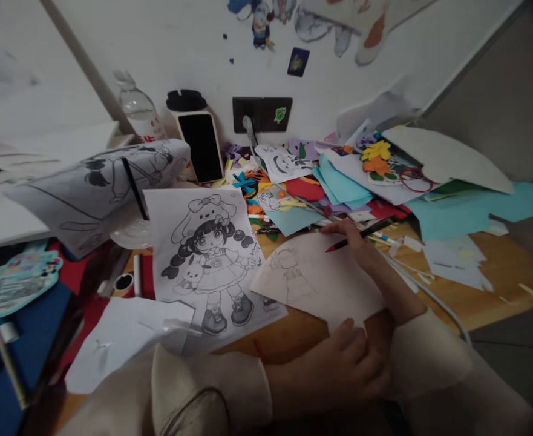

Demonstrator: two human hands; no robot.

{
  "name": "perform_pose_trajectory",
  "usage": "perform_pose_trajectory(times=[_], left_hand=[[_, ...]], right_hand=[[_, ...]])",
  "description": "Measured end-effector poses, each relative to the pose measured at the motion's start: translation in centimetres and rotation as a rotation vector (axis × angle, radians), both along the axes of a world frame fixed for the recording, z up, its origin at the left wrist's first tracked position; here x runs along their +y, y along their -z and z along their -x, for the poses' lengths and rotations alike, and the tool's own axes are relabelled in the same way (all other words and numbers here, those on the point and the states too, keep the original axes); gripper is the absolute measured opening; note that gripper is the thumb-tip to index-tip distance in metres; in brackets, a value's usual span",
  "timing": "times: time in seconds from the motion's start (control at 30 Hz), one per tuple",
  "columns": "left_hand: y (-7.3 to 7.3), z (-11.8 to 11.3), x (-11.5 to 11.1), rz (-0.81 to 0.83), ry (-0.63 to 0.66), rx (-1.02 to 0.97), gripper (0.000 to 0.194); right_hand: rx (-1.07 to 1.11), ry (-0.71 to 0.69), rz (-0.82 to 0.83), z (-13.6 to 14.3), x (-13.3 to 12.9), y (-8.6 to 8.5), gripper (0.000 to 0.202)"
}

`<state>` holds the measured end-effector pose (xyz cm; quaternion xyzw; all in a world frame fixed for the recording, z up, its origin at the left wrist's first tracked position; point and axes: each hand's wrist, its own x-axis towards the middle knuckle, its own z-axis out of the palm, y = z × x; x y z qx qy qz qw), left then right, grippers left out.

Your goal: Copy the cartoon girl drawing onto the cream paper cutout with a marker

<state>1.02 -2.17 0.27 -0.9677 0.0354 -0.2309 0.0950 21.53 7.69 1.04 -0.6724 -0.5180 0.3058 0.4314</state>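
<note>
A fan-shaped sheet of paper [320, 284] with a faint sketch of a figure on its left half lies in front of me. Above its right part, my right hand [354, 239] grips a dark pencil [337, 246] whose red end points left. At the sheet's narrow lower end is my left hand [345, 366], fingers curled against the paper; its palm side is hidden. Just left of the sheet, partly beneath it, a printed drawing of a girl with braids [212, 254] lies flat.
Coloured paper scraps [293, 188] and blue sheets [343, 181] heap along the wall. A phone [200, 145] leans upright near a plastic bottle [139, 109]. A curled drawing [112, 181] stands at left, above a white paper piece [130, 333]. One white cable [434, 297] crosses the right side.
</note>
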Motion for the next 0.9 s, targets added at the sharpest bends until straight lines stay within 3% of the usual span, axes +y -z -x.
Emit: perform_pose_trajectory(times=[0.13,0.27,0.37,0.47,0.63,0.9], left_hand=[[-0.1,0.1,-0.1,0.012,-0.009,0.013,0.036],[-0.4,0.4,-0.2,-0.002,-0.025,-0.009,0.037],[-0.6,0.7,-0.4,-0.028,-0.178,0.031,0.036],[-0.7,0.7,-0.7,-0.039,-0.325,0.043,0.038],[-0.5,0.8,-0.9,-0.042,-0.386,0.076,0.042],[-0.5,0.8,-0.7,-0.004,-0.359,0.076,0.037]], right_hand=[[-0.101,-0.033,-0.1,-0.1,0.1,0.0,0.048],[-0.203,-0.024,-0.262,1.0,-0.4,-1.2,0.036],[-0.104,-0.013,-0.142,2.8,-1.1,-2.1,0.036],[-0.049,-0.137,-0.042,5.1,-1.5,-2.2,0.035],[-0.023,-0.34,0.006,7.6,-1.4,-1.5,0.023],[-0.019,-0.497,-0.03,3.8,0.3,-1.0,0.022]])
